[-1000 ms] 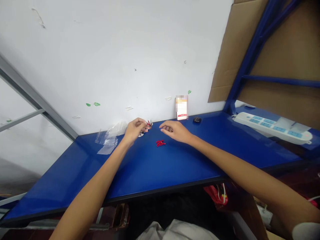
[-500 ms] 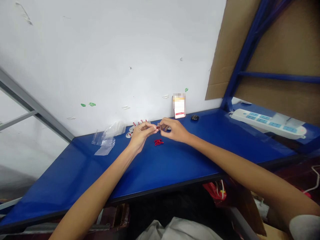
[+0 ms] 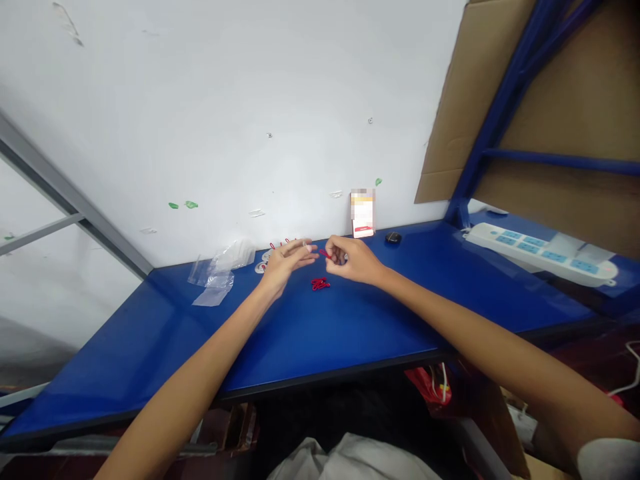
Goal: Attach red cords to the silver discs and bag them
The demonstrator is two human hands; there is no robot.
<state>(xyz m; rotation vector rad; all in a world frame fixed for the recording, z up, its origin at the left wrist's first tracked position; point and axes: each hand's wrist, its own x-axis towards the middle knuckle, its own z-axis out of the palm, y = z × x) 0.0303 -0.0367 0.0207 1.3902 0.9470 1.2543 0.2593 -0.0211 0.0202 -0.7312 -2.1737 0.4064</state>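
Observation:
Above the blue table (image 3: 280, 347), my right hand (image 3: 356, 260) pinches a short red cord (image 3: 325, 253) between thumb and fingers; the cord's end sticks out to the left. Just left of it, my left hand (image 3: 284, 263) has its fingers stretched out and apart, and I see nothing held in it. A small heap of red cords (image 3: 320, 284) lies on the table below the gap between the hands. Behind my left hand are several round white tags (image 3: 261, 267) with red loops, partly hidden by the hand.
Clear plastic bags (image 3: 220, 270) lie at the left. A lit phone (image 3: 363, 213) leans on the white wall, with a small black object (image 3: 393, 237) to its right. A white power strip (image 3: 545, 253) with blue sockets lies at the far right, by a blue metal frame (image 3: 500, 113).
The hands were together at the fingertips and are now apart. My left fingers have opened, while the red cord shows in my right hand. The view has shifted slightly.

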